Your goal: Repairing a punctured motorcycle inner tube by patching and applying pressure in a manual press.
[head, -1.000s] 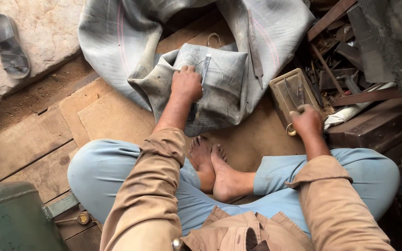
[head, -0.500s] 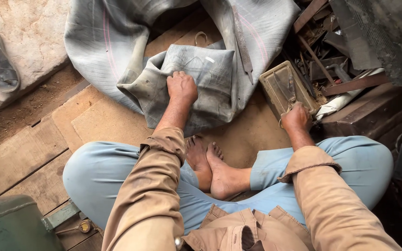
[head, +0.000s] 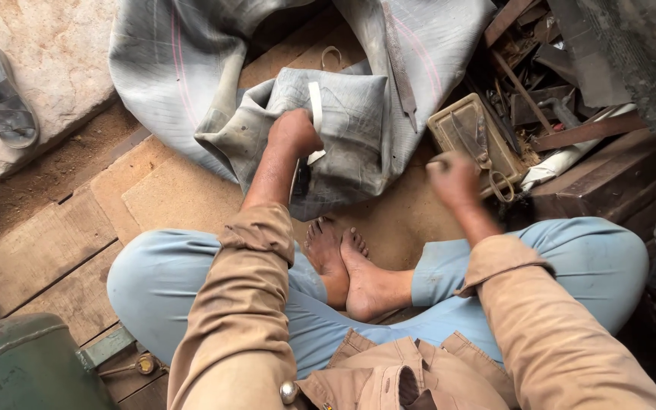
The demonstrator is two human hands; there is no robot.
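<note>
My left hand (head: 291, 133) is closed in a fist on a folded grey rubber inner tube (head: 347, 121) on the floor in front of my crossed legs. A white strip (head: 315, 106) runs up out of the fist and shows again below it. My right hand (head: 453, 178) is blurred, fingers curled, in the air just left of a rusty metal tray (head: 465, 125). I cannot make out whether it holds anything. A larger grey tube (head: 184, 68) loops around behind the folded one.
Scissors (head: 491, 171) lie at the tray's near edge. Scrap metal bars and tools (head: 556, 68) are piled at the right. A dark sandal (head: 5, 95) lies on the stone at top left. A green metal container (head: 24, 368) stands at bottom left on the wooden boards.
My left hand went from lying flat on the folded tube to a fist around a white strip. My right hand left the tray and moved toward the middle.
</note>
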